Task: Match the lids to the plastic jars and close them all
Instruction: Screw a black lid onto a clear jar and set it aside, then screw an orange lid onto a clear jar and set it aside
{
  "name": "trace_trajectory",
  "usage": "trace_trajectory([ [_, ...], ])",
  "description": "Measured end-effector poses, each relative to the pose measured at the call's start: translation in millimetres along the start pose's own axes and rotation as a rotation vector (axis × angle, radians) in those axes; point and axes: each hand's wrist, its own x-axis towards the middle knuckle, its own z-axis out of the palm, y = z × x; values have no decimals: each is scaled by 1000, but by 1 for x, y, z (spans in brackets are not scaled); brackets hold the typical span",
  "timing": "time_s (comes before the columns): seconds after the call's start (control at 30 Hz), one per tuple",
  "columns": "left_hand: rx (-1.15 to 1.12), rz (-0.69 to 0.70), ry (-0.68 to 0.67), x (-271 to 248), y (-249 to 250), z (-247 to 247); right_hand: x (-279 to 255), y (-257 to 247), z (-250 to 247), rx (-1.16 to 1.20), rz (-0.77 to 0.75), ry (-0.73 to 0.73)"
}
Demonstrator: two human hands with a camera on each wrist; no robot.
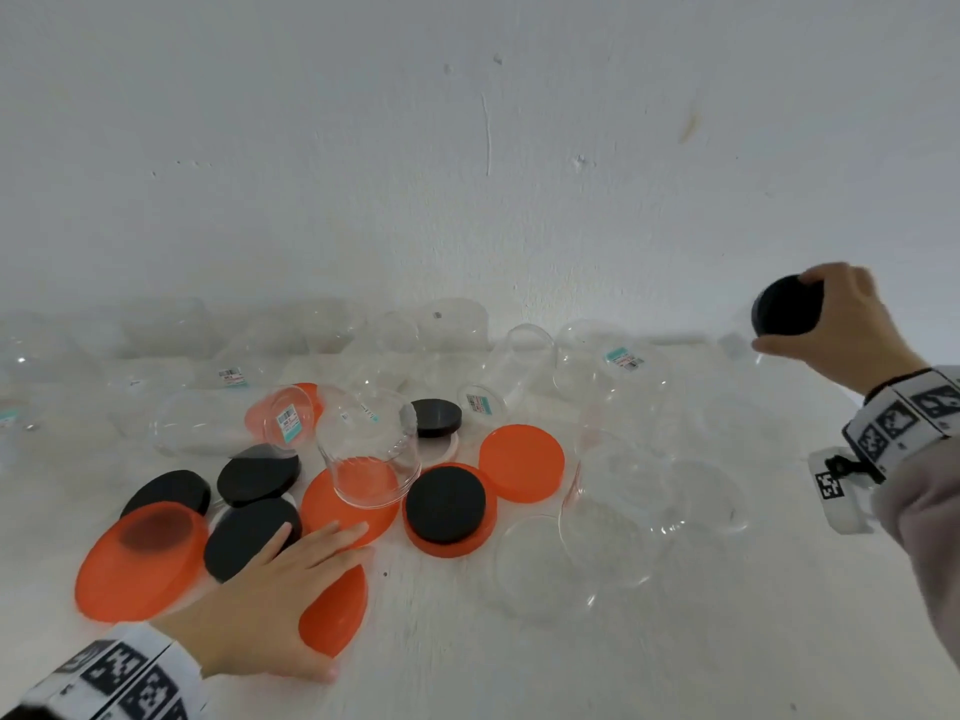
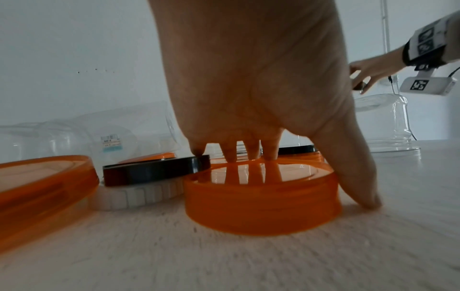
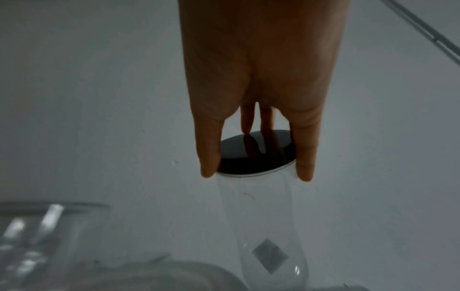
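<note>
One small clear jar (image 3: 263, 226) already wears its black lid (image 1: 788, 306); the right hand (image 1: 841, 319) clasps that lid, carrying it off right. The left hand (image 1: 275, 584) lies flat, fingers straight, over an orange lid (image 2: 261, 196), likely next to lift and match.

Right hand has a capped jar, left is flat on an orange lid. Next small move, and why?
Probably set the jar down upright at the right. The right hand grips the black lid already seated on the clear jar, so that pair looks done. The left hand rests on an orange lid, ready to pick it up next.
</note>
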Motion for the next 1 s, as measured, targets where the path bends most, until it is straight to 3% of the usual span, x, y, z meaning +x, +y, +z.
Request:
trace_trajectory([
  [0.17, -39, 3, 17, 5, -7, 7, 32, 27, 18, -114, 41, -131],
  [0.3, -39, 25, 156, 13, -25, 30, 49, 36, 24, -169, 62, -187],
  [0.43, -54, 0, 114, 23, -41, 45, 61, 39, 26, -181, 66, -195],
  [0.6, -80, -14, 166, 30, -50, 55, 71, 36, 27, -262, 53, -237],
  [0.8, -28, -24, 160, 26, -38, 42, 76, 29, 25, -455, 47, -381],
  [1.0, 87, -2, 134, 26, -39, 32, 66, 26, 15, -436, 50, -450],
])
